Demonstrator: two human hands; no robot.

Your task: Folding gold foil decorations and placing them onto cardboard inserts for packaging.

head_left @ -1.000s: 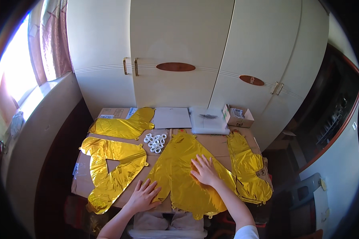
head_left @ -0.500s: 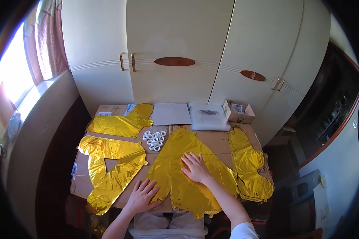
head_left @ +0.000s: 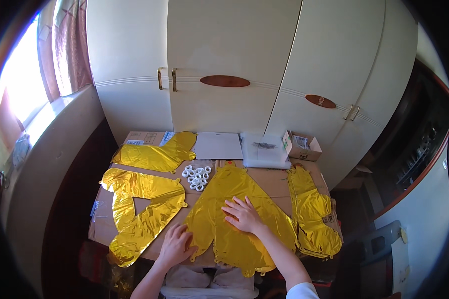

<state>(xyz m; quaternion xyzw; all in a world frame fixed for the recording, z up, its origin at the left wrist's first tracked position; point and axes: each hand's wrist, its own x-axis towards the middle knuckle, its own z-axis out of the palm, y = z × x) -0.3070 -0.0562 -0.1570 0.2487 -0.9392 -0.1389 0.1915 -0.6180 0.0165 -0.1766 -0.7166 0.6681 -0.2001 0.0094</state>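
A flat gold foil balloon (head_left: 229, 187), wide at its near end and narrow at its far end, lies in the middle of the cardboard-covered table. My right hand (head_left: 243, 215) rests on it with the fingers spread. At its near left corner, my left hand (head_left: 174, 246) has curled fingers and the thumb drawn in, closed on the foil edge; the fingertips are partly hidden. To the left lies another gold foil balloon (head_left: 159, 192) with a hole in it. A boot-shaped gold piece (head_left: 157, 154) sits behind that one. On the right is a flat gold foil stack (head_left: 312, 219).
Several white rings (head_left: 197, 178) lie in a pile left of the middle balloon. Along the back are a grey-white sheet (head_left: 218, 146), a clear plastic packet (head_left: 265, 152) and a small open box (head_left: 302, 148). Cream cabinets (head_left: 229, 40) stand behind the table.
My left hand's fingers have gone from lying stretched out to curled at the foil corner. My right hand has shifted slightly left on the balloon. The whole view has moved a little.
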